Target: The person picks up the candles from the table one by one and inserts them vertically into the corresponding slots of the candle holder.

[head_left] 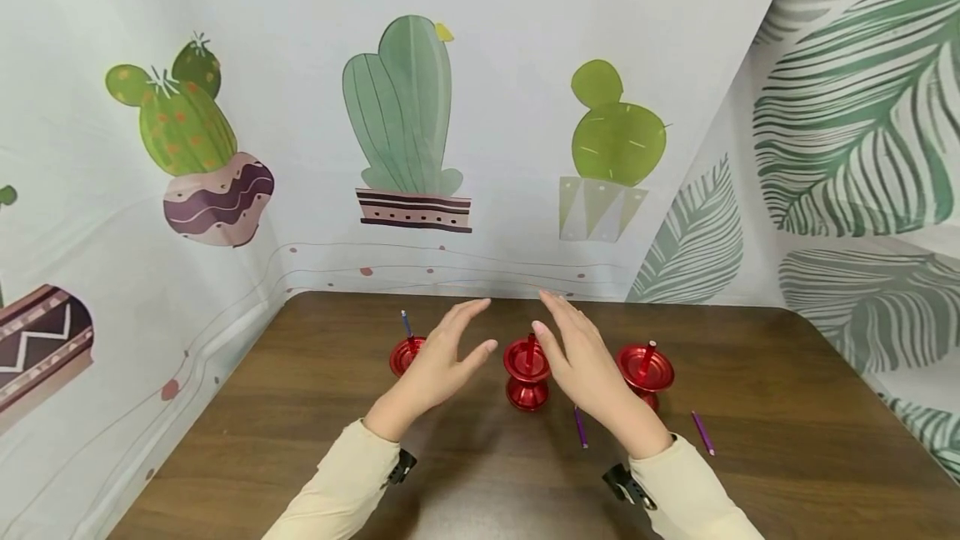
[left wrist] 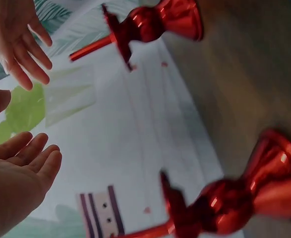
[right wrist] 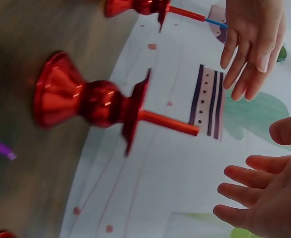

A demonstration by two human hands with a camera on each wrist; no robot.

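Both hands are raised over the table, palms facing each other, holding nothing. My left hand (head_left: 437, 367) has its fingers extended and partly covers the left red metallic candle holder (head_left: 402, 357), which has a thin blue stick (head_left: 406, 324) standing in its upright tube. Between the hands, farther back, stands the middle candle holder (head_left: 527, 392), with a bare red tube (right wrist: 170, 122) rising from its dish. My right hand (head_left: 588, 363) is also relaxed, fingers extended, left of the right candle holder (head_left: 652, 371). Neither hand visibly touches a holder.
One thin purple stick (head_left: 581, 428) lies on the brown wooden table (head_left: 480, 490) beside the right forearm. Another purple stick (head_left: 702, 433) lies farther right. Behind the table hangs a pale curtain (head_left: 510, 107) printed with cacti and leaves.
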